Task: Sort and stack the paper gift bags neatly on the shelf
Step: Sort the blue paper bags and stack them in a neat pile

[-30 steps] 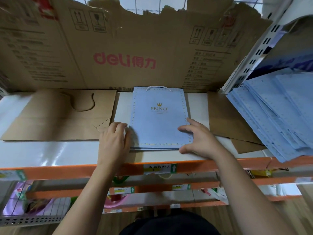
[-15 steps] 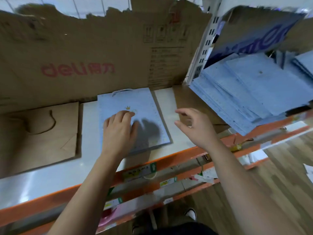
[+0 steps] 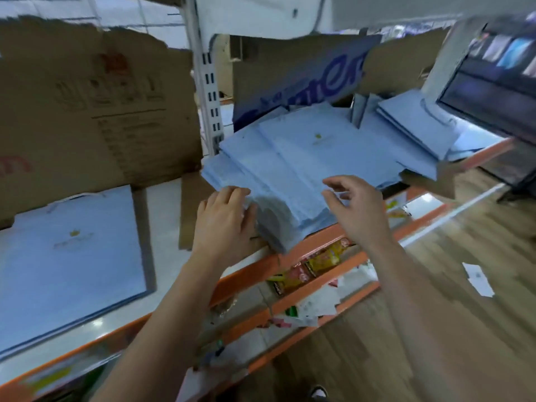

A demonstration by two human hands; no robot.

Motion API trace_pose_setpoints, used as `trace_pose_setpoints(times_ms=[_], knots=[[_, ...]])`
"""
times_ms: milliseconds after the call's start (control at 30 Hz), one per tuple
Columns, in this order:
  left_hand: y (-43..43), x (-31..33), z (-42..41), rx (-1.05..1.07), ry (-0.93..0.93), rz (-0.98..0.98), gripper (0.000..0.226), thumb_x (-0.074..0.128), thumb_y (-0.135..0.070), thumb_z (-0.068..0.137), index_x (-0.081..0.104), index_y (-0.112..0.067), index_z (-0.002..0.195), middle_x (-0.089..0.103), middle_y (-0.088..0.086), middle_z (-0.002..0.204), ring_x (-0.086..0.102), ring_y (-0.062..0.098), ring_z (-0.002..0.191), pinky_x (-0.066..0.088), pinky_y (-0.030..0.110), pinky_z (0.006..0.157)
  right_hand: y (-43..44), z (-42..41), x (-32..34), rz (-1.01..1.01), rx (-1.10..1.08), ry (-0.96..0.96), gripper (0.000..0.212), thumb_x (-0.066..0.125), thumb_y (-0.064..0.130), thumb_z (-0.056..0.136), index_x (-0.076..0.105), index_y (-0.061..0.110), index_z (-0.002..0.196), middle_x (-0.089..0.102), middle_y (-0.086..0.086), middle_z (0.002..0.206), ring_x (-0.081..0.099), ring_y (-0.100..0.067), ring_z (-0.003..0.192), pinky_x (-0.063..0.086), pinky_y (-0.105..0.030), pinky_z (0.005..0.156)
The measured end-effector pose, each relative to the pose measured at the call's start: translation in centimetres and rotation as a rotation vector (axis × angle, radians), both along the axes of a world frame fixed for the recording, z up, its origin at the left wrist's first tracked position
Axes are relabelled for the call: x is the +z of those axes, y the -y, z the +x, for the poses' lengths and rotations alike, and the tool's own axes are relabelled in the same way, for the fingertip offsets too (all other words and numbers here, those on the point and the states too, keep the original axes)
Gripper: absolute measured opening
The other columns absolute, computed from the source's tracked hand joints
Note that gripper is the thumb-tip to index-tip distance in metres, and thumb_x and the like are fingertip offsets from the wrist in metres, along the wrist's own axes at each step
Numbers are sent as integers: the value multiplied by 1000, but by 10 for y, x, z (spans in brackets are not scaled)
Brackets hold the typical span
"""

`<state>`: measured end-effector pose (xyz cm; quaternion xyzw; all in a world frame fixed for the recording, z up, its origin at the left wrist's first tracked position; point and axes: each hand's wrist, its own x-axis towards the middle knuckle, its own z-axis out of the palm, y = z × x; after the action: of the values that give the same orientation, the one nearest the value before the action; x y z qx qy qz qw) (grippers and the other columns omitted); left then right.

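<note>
A loose, fanned pile of flat light-blue gift bags lies on the right shelf section, overhanging its orange front edge. My left hand rests against the pile's left front corner, fingers apart, gripping nothing that I can see. My right hand hovers just above the pile's front edge, fingers spread and empty. A tidy stack of the same blue bags with a gold crown print lies flat on the left shelf section. A further small stack of blue bags sits at the back right.
A torn brown cardboard sheet stands behind the left stack. A white slotted upright divides the shelf sections. The orange shelf edge runs diagonally, with cluttered lower shelves under it. Wooden floor with a paper scrap lies to the right.
My view has swung right. Both hands left the tidy blue stack and moved over to the fanned pile on the right section; the left hand now touches its corner.
</note>
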<state>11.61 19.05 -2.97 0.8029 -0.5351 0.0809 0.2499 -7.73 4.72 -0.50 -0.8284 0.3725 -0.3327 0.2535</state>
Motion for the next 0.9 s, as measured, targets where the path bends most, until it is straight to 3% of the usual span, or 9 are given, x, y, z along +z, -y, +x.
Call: trace_pose_setpoints(times_ms=[67, 167, 267, 367, 433, 567, 633, 800, 900], knots=[[21, -2, -18, 17, 14, 14, 34, 45, -34, 95, 59, -15, 119, 61, 8, 119, 55, 33, 110, 44, 46, 85, 32, -17, 4, -29, 4, -72, 22, 63, 16, 91, 69, 9, 111, 68, -6, 109, 62, -20, 101, 49, -33, 91], [43, -1, -35, 90, 7, 10, 30, 53, -29, 95, 59, -12, 119, 59, 9, 122, 52, 34, 114, 44, 47, 88, 76, -29, 6, -42, 32, -187, 26, 63, 18, 91, 67, 6, 114, 65, -11, 114, 60, -23, 105, 38, -21, 90], [56, 0, -45, 143, 17, 2, 31, 51, -29, 95, 60, -10, 118, 60, 11, 120, 54, 36, 112, 44, 47, 86, 112, -27, 6, -46, 67, -292, 37, 62, 25, 92, 62, 4, 123, 60, -14, 123, 55, -25, 114, 37, -26, 96], [63, 5, -51, 155, 46, 17, 36, 45, -33, 95, 60, -9, 118, 60, 11, 120, 54, 35, 111, 45, 47, 86, 143, -18, 5, -32, 60, -427, 54, 60, 45, 90, 57, 5, 127, 55, -14, 129, 49, -33, 120, 42, -42, 100], [68, 9, -50, 166, 50, 18, 35, 46, -32, 97, 59, -10, 120, 59, 10, 122, 53, 33, 113, 43, 47, 90, 156, -10, 5, -16, 47, -489, 62, 55, 62, 82, 58, 10, 116, 56, -13, 118, 51, -36, 111, 46, -47, 93], [79, 13, -41, 155, 60, -24, 43, 38, -37, 96, 60, -10, 120, 59, 10, 121, 54, 33, 111, 44, 46, 88, 177, 2, 1, -39, 2, -603, 86, 52, 83, 61, 52, 16, 115, 59, -10, 111, 52, -35, 103, 38, -41, 84], [84, 12, -34, 155, 51, -29, 46, 35, -39, 95, 61, -10, 119, 59, 10, 122, 54, 32, 111, 43, 46, 88, 179, 5, 5, -23, -44, -608, 92, 59, 84, 55, 49, 15, 116, 59, -12, 112, 50, -37, 105, 36, -42, 84], [94, 9, -20, 160, 35, -18, 45, 36, -38, 95, 60, -9, 119, 58, 11, 123, 54, 34, 112, 44, 46, 87, 180, 8, 16, 110, -118, -603, 103, 79, 65, 60, 40, 4, 133, 44, -20, 134, 36, -39, 127, 35, -46, 101], [92, 5, -13, 187, 15, -8, 40, 43, -34, 97, 60, -8, 121, 57, 12, 127, 53, 34, 115, 44, 48, 89, 180, 10, 20, 118, -98, -578, 92, 80, 60, 63, 47, 3, 126, 50, -16, 125, 40, -35, 124, 37, -44, 99]])
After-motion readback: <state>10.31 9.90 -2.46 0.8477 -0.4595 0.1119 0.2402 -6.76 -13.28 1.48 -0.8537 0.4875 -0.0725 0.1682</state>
